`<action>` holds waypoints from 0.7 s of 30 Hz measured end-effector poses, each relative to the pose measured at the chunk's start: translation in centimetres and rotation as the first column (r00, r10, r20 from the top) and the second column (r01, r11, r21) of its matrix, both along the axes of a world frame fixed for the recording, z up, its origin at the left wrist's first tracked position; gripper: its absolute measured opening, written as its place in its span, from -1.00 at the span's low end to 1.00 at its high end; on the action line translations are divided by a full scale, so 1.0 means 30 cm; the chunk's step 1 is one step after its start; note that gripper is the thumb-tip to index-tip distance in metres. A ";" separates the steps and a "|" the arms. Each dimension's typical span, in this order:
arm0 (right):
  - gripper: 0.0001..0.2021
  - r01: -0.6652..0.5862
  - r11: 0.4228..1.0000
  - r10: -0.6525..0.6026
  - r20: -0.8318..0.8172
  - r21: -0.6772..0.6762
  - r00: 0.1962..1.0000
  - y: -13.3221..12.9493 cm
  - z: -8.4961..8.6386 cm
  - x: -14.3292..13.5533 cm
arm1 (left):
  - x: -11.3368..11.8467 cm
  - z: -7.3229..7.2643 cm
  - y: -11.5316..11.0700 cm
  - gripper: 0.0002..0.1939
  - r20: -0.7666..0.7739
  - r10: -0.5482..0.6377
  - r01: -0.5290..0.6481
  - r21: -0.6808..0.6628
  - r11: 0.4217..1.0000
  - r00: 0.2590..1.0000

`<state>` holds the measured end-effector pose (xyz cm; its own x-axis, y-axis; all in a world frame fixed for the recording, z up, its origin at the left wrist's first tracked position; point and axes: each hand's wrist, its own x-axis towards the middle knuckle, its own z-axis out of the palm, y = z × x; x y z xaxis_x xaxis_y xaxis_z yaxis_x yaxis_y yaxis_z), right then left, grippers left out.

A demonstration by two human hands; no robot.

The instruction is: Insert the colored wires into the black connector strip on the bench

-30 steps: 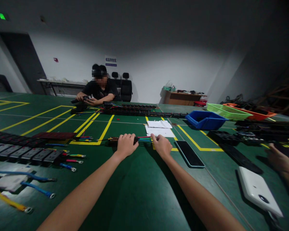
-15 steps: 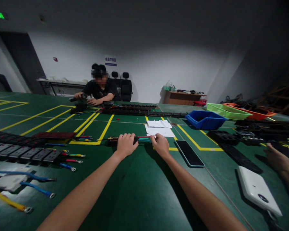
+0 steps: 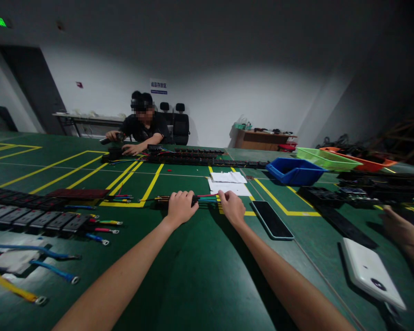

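Both my hands are over a slim bundle of coloured wires (image 3: 207,200) lying left to right on the green table (image 3: 179,276). My left hand (image 3: 182,207) is wrapped round the bundle's dark middle part, and brownish wire ends (image 3: 161,199) stick out to its left. On the right, red, blue and green wires run out toward my right hand (image 3: 232,207). Its fingers are curled together at the wire tips; which wire they pinch is hidden. White paper sheets (image 3: 227,187) lie just beyond, and a phone (image 3: 272,220) rests to the right.
Socket strips (image 3: 37,223) and lugged cables (image 3: 55,271) lie on the left. At right are a blue bin (image 3: 295,172), a green basket (image 3: 326,158), a white device (image 3: 370,271) and another person's hand (image 3: 403,230). A co-worker (image 3: 145,124) sits across, behind dark strips (image 3: 207,158).
My right hand has shifted slightly to the right along the wires. My left hand stays in place on the bundle. The co-worker's hand across the table has moved a little.
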<state>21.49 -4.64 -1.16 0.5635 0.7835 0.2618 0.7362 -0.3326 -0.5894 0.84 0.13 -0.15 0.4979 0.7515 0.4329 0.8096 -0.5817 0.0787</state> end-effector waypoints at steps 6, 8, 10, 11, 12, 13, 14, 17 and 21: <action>-0.61 -0.077 0.974 0.064 0.069 0.211 0.996 0.005 -0.022 0.010 | 0.001 0.003 -0.001 -0.69 0.009 -0.014 0.014 -0.016 1.000 1.000; -0.63 -0.103 0.957 0.066 0.142 0.272 0.988 0.004 -0.026 0.007 | 0.001 0.002 0.001 -0.69 0.014 -0.018 0.018 -0.017 1.000 1.000; -0.64 -0.111 0.954 0.062 0.176 0.279 0.982 0.001 -0.025 0.002 | 0.001 0.001 0.003 -0.68 0.018 -0.024 0.024 -0.018 1.000 1.000; -0.65 -0.103 0.959 0.058 0.176 0.264 0.983 0.000 -0.023 0.000 | 0.001 0.000 0.003 -0.68 0.020 -0.025 0.025 -0.018 1.000 0.999; -0.64 -0.089 0.967 0.049 0.168 0.239 0.985 -0.002 -0.020 -0.002 | 0.001 0.000 0.004 -0.68 0.022 -0.025 0.025 -0.018 1.000 0.999; -0.64 -0.065 0.977 0.033 0.155 0.205 0.987 -0.004 -0.016 -0.004 | 0.001 0.000 0.004 -0.68 0.022 -0.026 0.026 -0.017 1.000 0.999; -0.62 -0.037 0.986 0.014 0.141 0.162 0.990 -0.006 -0.011 -0.006 | 0.000 -0.001 0.004 -0.68 0.024 -0.028 0.029 -0.017 0.999 0.999; -0.52 0.016 1.000 -0.016 0.117 -0.001 0.993 -0.011 0.005 -0.015 | -0.001 -0.001 0.003 -0.68 0.029 -0.042 0.042 -0.019 0.999 0.999; -0.47 0.016 0.998 -0.006 0.139 -0.068 0.990 -0.014 0.016 -0.023 | -0.003 -0.006 0.006 -0.68 0.031 -0.039 0.040 -0.016 0.999 0.999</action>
<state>20.79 -5.05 -0.68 0.5344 0.7962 0.2838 0.8051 -0.3773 -0.4576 0.76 0.30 -0.34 0.5140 0.7388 0.4359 0.7833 -0.6114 0.1126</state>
